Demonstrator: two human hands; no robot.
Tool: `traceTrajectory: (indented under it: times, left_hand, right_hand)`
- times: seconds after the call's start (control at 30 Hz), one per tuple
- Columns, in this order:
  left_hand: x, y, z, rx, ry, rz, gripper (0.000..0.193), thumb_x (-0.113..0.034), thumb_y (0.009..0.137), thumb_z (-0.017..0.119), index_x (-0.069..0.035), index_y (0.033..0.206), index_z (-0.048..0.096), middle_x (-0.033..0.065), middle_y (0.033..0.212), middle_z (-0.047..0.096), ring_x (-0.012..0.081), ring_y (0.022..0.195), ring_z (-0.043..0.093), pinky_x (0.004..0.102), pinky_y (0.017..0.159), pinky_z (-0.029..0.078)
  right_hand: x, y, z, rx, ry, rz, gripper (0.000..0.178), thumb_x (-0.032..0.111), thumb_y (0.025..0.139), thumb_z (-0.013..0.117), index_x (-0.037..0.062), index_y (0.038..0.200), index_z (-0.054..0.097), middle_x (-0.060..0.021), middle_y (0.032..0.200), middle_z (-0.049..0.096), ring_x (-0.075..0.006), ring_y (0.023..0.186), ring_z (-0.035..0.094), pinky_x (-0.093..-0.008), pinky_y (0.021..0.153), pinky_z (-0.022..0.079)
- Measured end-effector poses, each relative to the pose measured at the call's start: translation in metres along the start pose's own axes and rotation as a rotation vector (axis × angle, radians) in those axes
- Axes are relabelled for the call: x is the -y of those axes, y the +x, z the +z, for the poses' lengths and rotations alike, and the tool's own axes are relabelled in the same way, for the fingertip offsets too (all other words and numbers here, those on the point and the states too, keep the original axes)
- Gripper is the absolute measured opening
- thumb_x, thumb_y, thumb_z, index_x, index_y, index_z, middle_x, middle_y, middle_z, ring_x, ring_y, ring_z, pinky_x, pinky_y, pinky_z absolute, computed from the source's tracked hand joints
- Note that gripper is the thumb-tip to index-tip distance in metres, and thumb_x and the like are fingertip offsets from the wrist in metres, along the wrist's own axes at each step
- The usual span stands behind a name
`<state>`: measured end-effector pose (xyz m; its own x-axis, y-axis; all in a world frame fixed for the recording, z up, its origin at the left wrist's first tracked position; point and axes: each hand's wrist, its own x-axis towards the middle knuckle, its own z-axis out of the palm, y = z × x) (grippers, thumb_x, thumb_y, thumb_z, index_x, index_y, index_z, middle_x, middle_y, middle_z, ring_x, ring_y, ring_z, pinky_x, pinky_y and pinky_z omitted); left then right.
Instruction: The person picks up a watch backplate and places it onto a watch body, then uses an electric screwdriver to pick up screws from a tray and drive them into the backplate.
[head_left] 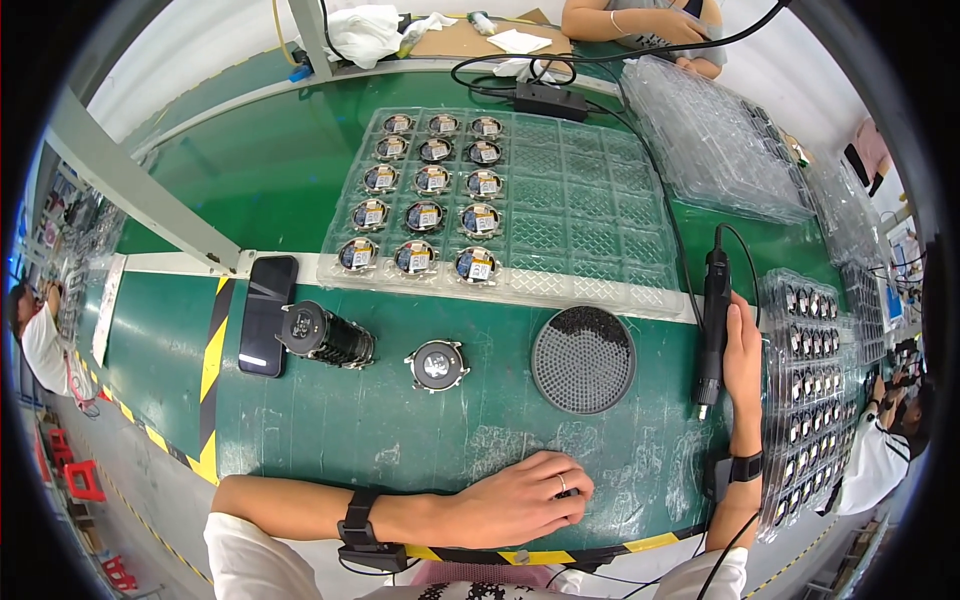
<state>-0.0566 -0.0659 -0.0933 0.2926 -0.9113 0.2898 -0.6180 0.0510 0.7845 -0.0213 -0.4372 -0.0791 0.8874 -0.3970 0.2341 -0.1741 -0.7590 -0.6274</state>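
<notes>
My left hand (525,500) rests near the table's front edge with its fingers curled; a bit of something dark shows at the fingertips, too hidden to name. At the right, my right hand (742,355) grips a black electric screwdriver (714,320), its bit pointing down toward the table. A single round watch case (437,366) lies on the green mat, beyond my left hand. To its left stands a stack of dark round watch parts (330,335). Between the watch case and the screwdriver sits a round grey screw tray (583,365), with many tiny dark screws heaped at its far side.
A clear plastic tray (590,270) holds watch cases in its left columns. More filled trays (810,400) stand at the right, and stacked clear trays (715,140) at the far right. A phone (267,315) lies left; a metal post (140,185) rises there. Another person's arm (640,25) is across the table.
</notes>
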Motion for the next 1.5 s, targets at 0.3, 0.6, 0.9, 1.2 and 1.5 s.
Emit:
traceTrajectory:
  times: [0.3,0.6,0.9,1.2,1.5]
  left_hand:
    - [-0.001,0.001,0.0,0.003,0.023,-0.006,0.013,-0.017,0.093,0.07,-0.01,0.101,0.061,0.0038,0.122,0.056,0.0254,0.124,0.051,0.0412,0.107,0.043]
    - [-0.006,0.001,-0.002,0.035,0.017,-0.021,0.025,-0.016,0.091,0.072,-0.008,0.112,0.061,0.0055,0.125,0.056,0.0263,0.124,0.052,0.0419,0.108,0.043]
    - [-0.016,-0.001,-0.012,-0.199,0.261,-0.171,0.052,-0.018,0.082,0.071,0.001,0.129,0.058,0.0151,0.133,0.055,0.0302,0.127,0.051,0.0485,0.115,0.038]
    - [-0.004,0.01,-0.012,-0.257,0.478,-0.148,0.053,-0.017,0.081,0.074,0.001,0.127,0.056,0.013,0.127,0.057,0.0302,0.121,0.052,0.0485,0.108,0.04]
    - [0.012,0.001,-0.025,-0.322,0.247,-0.176,0.038,-0.019,0.087,0.064,0.001,0.118,0.057,0.0124,0.116,0.06,0.0263,0.115,0.053,0.0405,0.103,0.042]
  right_hand:
    - [-0.001,-0.001,0.0,-0.025,0.025,-0.005,0.044,0.031,0.112,0.039,-0.0009,0.137,0.056,-0.0165,0.081,0.063,-0.0183,0.073,0.058,-0.034,0.073,0.047]
    - [-0.006,-0.003,0.001,-0.054,0.015,0.003,0.043,0.031,0.111,0.042,-0.0017,0.133,0.058,-0.0144,0.077,0.06,-0.0163,0.07,0.054,-0.034,0.069,0.046]
    - [-0.009,-0.009,0.009,0.034,0.072,0.067,0.041,0.029,0.104,0.057,-0.0053,0.125,0.063,-0.0065,0.079,0.063,-0.0142,0.066,0.053,-0.0272,0.062,0.043]
    - [0.087,-0.014,-0.022,-0.18,1.321,-0.119,0.046,0.02,0.105,0.051,-0.0017,0.145,0.045,0.0006,0.072,0.041,-0.0124,0.062,0.045,-0.0261,0.06,0.042]
    - [0.176,-0.004,0.014,0.222,1.447,-0.412,0.032,0.006,0.1,0.048,0.0018,0.131,0.049,-0.0001,0.069,0.041,-0.0112,0.049,0.042,-0.0285,0.053,0.041]
